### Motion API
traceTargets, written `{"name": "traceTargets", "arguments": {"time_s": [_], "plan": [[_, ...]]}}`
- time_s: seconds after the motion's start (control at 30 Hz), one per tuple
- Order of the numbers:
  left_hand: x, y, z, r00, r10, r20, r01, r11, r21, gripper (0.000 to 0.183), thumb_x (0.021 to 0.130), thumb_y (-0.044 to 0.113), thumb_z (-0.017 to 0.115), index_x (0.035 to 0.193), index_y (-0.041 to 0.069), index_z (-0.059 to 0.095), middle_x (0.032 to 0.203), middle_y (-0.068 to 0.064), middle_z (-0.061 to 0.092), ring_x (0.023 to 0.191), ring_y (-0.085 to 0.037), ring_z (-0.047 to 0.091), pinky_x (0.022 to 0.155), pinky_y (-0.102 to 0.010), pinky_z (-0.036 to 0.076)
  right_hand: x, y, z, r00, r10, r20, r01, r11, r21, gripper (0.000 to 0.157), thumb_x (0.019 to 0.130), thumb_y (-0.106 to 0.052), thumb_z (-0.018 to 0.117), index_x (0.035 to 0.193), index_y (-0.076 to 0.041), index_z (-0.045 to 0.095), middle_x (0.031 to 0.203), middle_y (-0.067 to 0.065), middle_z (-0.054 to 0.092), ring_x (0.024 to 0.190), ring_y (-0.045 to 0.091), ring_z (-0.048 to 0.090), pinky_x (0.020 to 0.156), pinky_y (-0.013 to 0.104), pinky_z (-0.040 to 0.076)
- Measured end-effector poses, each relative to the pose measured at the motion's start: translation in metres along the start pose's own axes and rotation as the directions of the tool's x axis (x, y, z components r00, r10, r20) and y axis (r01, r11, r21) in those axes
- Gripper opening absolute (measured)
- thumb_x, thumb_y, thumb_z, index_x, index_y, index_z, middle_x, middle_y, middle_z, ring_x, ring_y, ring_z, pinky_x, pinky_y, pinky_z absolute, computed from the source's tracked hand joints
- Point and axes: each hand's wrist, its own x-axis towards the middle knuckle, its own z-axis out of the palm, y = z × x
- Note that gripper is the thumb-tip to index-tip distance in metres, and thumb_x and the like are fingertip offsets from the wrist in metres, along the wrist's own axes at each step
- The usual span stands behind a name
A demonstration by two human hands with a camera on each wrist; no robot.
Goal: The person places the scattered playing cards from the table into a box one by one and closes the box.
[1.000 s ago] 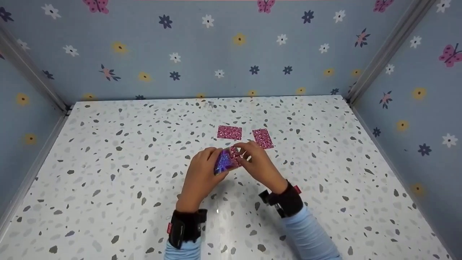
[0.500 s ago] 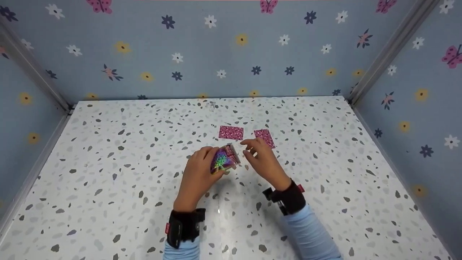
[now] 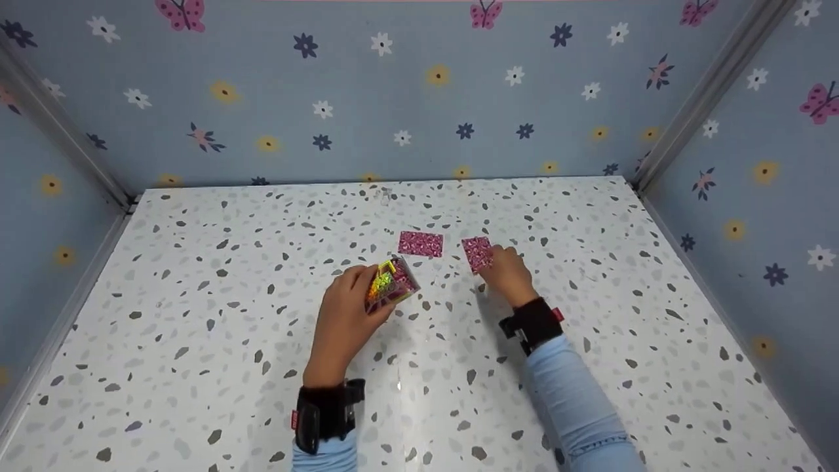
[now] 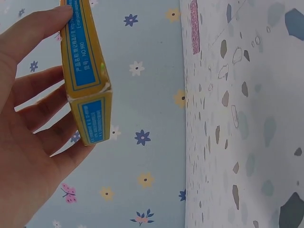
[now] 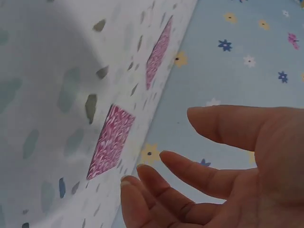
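My left hand (image 3: 344,311) grips a playing-card box (image 3: 395,286) above the table, thumb on one long edge and fingers on the other. A shiny rainbow panel and a pink patterned part show on its upper face. The left wrist view shows the box's yellow and blue narrow sides (image 4: 85,52) with printed text. My right hand (image 3: 511,275) hovers by a pink patterned playing card (image 3: 476,253), covering its right part in the head view. In the right wrist view its loosely bent fingers hold nothing and look apart from the card (image 5: 113,142).
Another pink patterned playing card (image 3: 421,244) lies flat, left of the first. The white speckled table (image 3: 229,341) ends at a blue flowered wall (image 3: 354,78) behind, with more panels at both sides.
My right hand has left the card box and moved right, over the right-hand card. My left hand has drawn the box slightly left. The two cards on the table stay put.
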Motion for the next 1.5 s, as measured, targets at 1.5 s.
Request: {"name": "traceTargets", "arguments": {"time_s": [1.5], "plan": [[0.000, 0.004, 0.005, 0.999, 0.051, 0.003, -0.051, 0.999, 0.003, 0.060, 0.075, 0.029, 0.077, 0.125, 0.004, 0.057, 0.116, -0.011, 0.058, 0.104, -0.027, 0.057, 0.093, -0.041, 0.047, 0.054, 0.048, 0.031, 0.990, 0.120, 0.074, -0.133, 0.970, 0.205, 0.019, 0.082, -0.003, 0.050, 0.097, 0.008, 0.053, 0.091, 0.018, 0.058, 0.078, 0.027, 0.056, 0.071, 0.038, 0.050]]}}
